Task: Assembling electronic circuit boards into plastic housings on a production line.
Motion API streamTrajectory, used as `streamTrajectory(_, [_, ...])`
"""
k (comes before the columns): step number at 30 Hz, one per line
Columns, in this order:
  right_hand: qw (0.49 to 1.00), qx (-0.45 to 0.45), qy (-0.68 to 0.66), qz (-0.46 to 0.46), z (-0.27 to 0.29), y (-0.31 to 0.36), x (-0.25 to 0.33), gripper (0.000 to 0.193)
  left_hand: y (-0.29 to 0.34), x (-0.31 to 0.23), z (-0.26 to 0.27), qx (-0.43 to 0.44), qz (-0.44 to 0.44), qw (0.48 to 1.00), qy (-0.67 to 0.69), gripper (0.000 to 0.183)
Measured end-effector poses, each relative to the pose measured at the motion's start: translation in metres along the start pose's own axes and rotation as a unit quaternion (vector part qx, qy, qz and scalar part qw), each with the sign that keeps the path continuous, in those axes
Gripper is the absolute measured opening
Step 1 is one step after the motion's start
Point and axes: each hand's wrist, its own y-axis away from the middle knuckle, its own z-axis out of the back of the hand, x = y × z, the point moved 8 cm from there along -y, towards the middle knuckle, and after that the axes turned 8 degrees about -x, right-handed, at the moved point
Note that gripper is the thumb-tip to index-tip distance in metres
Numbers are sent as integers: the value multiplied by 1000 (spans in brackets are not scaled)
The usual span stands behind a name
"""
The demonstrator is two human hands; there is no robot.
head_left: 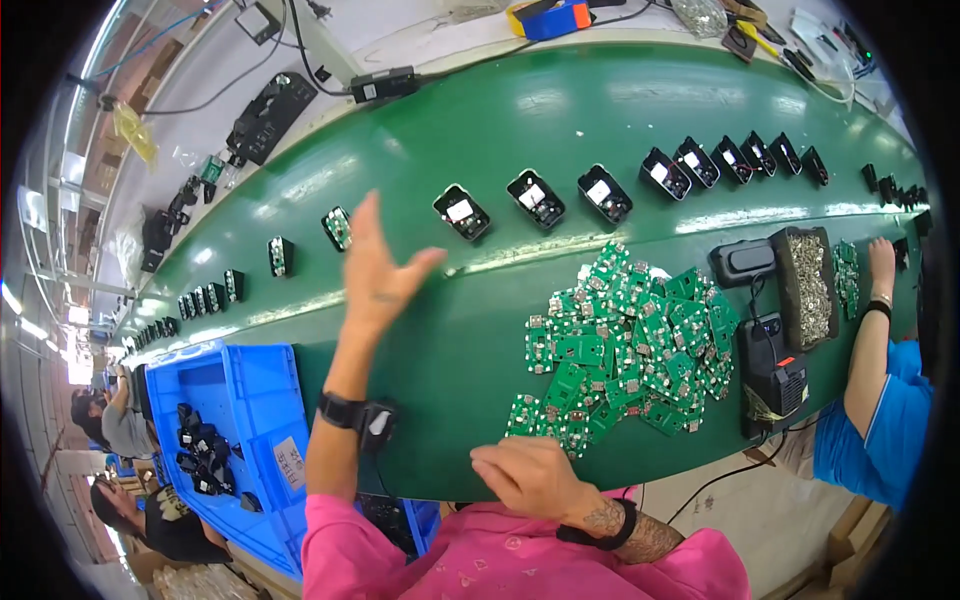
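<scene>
Bench: green surf. Bin: blue, L side. PCB pile: on bench, R of ctr. L hand: open, fingers spread. R hand: near pile, fingers curled; can't tell if gripping. Blk housing w/ PCB: beside L hand.

Circuit boards near, housings in a row beyond
Bin near left; parts tray right of the boards.
</scene>
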Motion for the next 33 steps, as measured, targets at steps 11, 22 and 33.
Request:
streamTrajectory(11, [962,-180,136,-151,77,-17,-22,8,12,-59,-4,113,110,945,285,72])
streamTrajectory(22, [946,106,293,-94,18,-12,-13,52,171,-60,18,90,405,538,734,40])
streamTrajectory(33, [958,63,247,-129,16,-1,-32,36,214,-48,36,60,389,697,599,47])
